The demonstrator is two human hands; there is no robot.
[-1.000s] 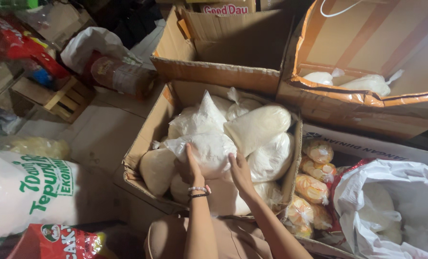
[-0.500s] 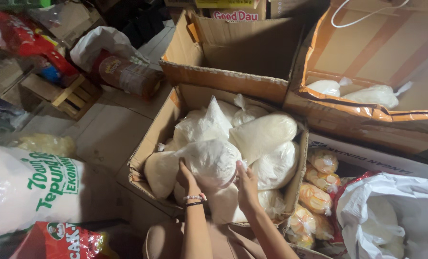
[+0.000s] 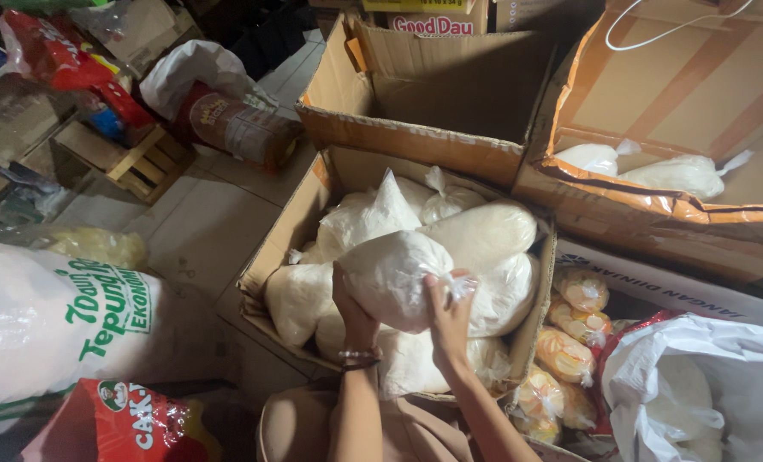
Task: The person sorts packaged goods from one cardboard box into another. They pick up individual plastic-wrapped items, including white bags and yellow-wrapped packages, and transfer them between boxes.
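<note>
A cardboard box point(image 3: 289, 233) in front of me is piled with several clear plastic bags of white powder. Both my hands grip the nearest bag of white powder point(image 3: 392, 275), lifted a little above the pile. My left hand point(image 3: 353, 314), with a bracelet at the wrist, presses against the bag's left underside. My right hand point(image 3: 449, 318) pinches the bag's knotted end on the right. Other white bags point(image 3: 484, 233) lie behind and beneath it.
A big orange-lined box point(image 3: 647, 205) at the right holds two more white bags. An open brown box point(image 3: 415, 128) stands behind. Small yellowish packets point(image 3: 570, 334) and a white plastic bag point(image 3: 698, 385) lie at the right. A large white sack point(image 3: 56, 325) and red packet point(image 3: 124, 423) lie at the left.
My hands went from resting on the pile to closing around one bag and raising it toward me. The right hand shifted to the bag's knotted end.
</note>
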